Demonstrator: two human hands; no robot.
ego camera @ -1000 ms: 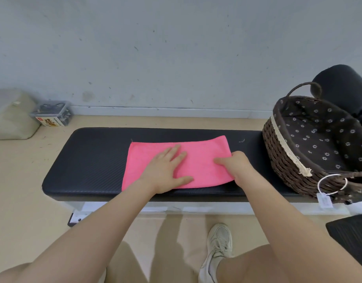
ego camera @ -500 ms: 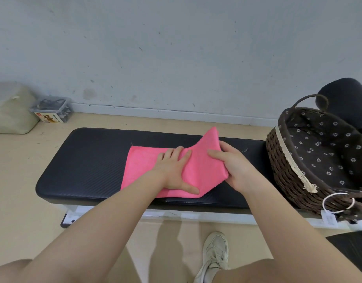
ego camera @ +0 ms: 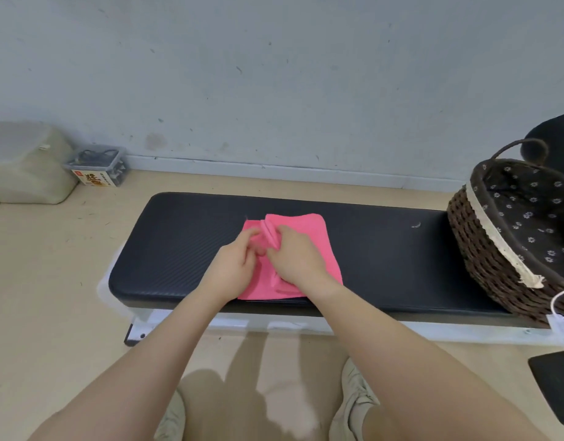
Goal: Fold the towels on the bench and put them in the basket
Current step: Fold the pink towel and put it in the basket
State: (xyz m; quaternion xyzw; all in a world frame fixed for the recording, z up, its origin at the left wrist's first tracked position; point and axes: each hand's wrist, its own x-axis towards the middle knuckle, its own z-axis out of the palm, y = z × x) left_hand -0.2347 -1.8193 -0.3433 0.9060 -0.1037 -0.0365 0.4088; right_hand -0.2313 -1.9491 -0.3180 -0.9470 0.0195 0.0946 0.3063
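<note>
Left hand (ego camera: 234,265) rests on the pink towel (ego camera: 309,240) at mid-surface of the black padded bench (ego camera: 185,246), fingers curled, pinching the towel's left edge. Right hand (ego camera: 298,257) just beside it, grip clamped on a raised fold of the same edge. Wicker basket (ego camera: 484,249) sits on the surface's far right end, well apart from the towel.

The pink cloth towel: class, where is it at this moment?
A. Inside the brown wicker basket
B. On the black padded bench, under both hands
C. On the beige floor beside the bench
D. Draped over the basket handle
B: the pink cloth towel lies on the black padded bench, with the left hand and right hand on it, apart from the brown wicker basket.
</note>
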